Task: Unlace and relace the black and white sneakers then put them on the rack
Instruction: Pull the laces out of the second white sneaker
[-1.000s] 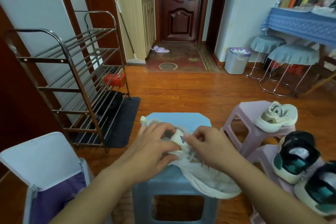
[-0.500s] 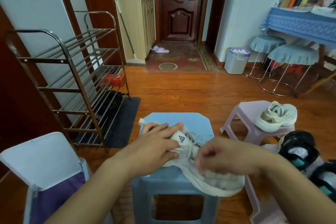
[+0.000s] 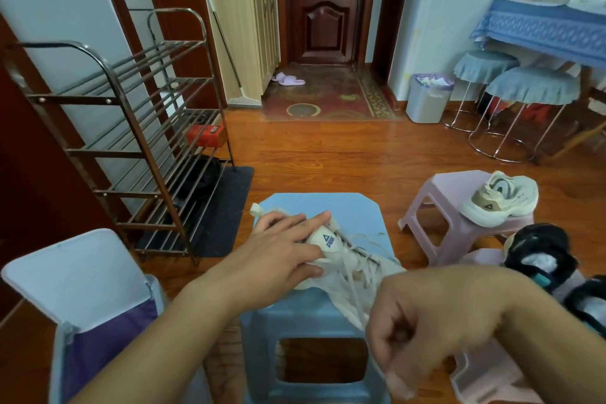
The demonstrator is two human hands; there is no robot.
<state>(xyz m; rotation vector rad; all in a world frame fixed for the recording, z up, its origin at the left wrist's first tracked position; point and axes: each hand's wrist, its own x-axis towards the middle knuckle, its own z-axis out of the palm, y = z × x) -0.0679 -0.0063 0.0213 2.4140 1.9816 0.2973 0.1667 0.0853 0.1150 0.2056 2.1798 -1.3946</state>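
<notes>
1. Right hand (image 3: 423, 321): drawn back toward the camera since a second ago, when it worked at the tongue; fingers now curled shut, a pale lace (image 3: 355, 297) running taut from the eyelets into the fist, apparently pinched to pull it free.
2. Left hand (image 3: 285, 246): position unchanged; fingers spread flat over the collar of the cream sneaker (image 3: 341, 259), pressing it down against that pull.
3. Blue stool (image 3: 347, 213): serves as workbench; sneaker lies on it.
4. Black and white sneakers (image 3: 541, 259): on a pink stool at right, untouched, awaiting their turn.
5. Rack (image 3: 137, 128): left, within reach; shelves mostly bare.
</notes>
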